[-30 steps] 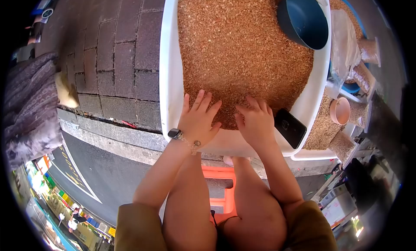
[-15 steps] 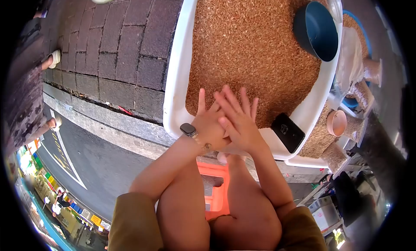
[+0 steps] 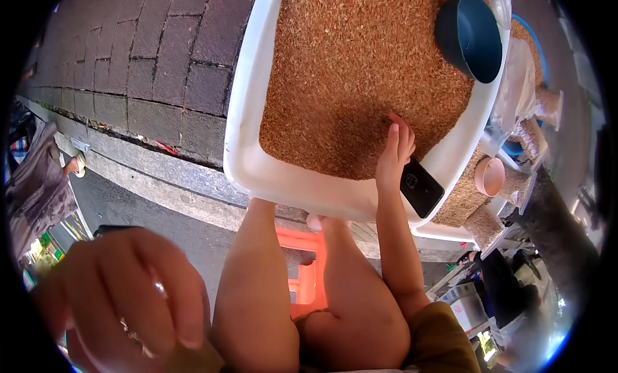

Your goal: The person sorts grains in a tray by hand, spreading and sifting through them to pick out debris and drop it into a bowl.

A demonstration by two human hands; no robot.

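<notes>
My right hand [image 3: 395, 153] hovers at the near edge of a heap of small, dry reddish-brown flakes [image 3: 367, 64], its fingers loosely bent and nothing visible in them. Beside its palm, a black phone [image 3: 421, 187] lies on the rim of the white tub [image 3: 309, 187] that holds the flakes. Close to the camera at lower left is my left hand [image 3: 129, 289], blurred, with rings and curled fingers. I see nothing in its grasp. Deeper in the tub, a dark blue bowl [image 3: 479, 41] rests tilted on the heap, apart from both hands.
To the right stand a pink bowl [image 3: 489, 177], bagged goods [image 3: 486, 225] and a blue-rimmed basin [image 3: 544, 51]. An orange stool [image 3: 312, 276] is between my legs. Brick paving [image 3: 154, 57] and a kerb lie left, where a person's foot [image 3: 78, 165] shows.
My hands, crossed together over the flakes before, have parted. The left has come back and up close to the camera; the right has shifted right, nearer the phone. The view has moved slightly.
</notes>
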